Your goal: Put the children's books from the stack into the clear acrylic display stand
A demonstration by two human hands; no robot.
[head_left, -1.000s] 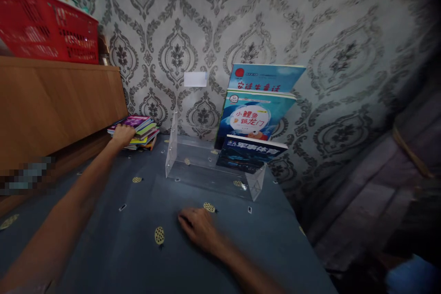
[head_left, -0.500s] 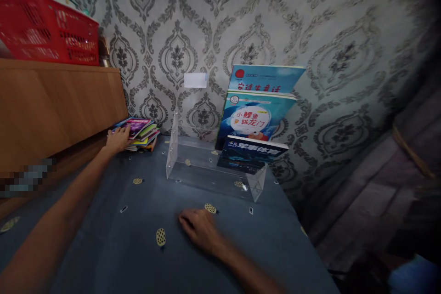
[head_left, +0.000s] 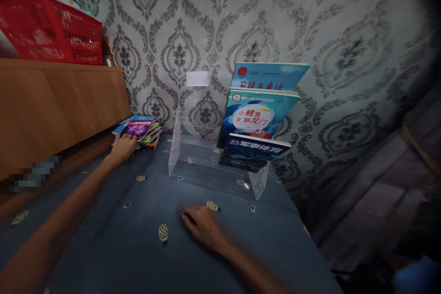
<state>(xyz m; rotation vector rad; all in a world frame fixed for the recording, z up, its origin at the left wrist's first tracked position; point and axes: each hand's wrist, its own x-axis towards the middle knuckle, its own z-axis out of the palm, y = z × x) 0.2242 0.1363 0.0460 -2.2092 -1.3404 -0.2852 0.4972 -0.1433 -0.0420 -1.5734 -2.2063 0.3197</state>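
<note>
My left hand (head_left: 123, 146) reaches to a pile of books by the cabinet. Its fingers lie somewhat apart on the front edge of a purple and pink book (head_left: 138, 127) on top; the thumb's grip is hidden. Loosely curled, my right hand (head_left: 201, 224) rests on the cloth with nothing visible in it. Beyond it stands a clear acrylic book stand (head_left: 206, 181). On its right side, three books lean in tiers: a dark blue one (head_left: 253, 154) in front, a blue one with a fish (head_left: 257, 115) in the middle, and a light blue one (head_left: 272, 76) behind.
A wooden cabinet (head_left: 62, 105) borders the left side, with a red plastic basket (head_left: 51, 30) on top. Patterned wallpaper covers the wall behind, where a small white box (head_left: 197, 78) shows. A curtain (head_left: 382, 183) hangs at the right. Blue pineapple-print cloth (head_left: 138, 229) covers the table.
My left hand has shifted from the left side of the top book to its front edge. More of a blue cover shows behind that book. My right hand stays in place.
</note>
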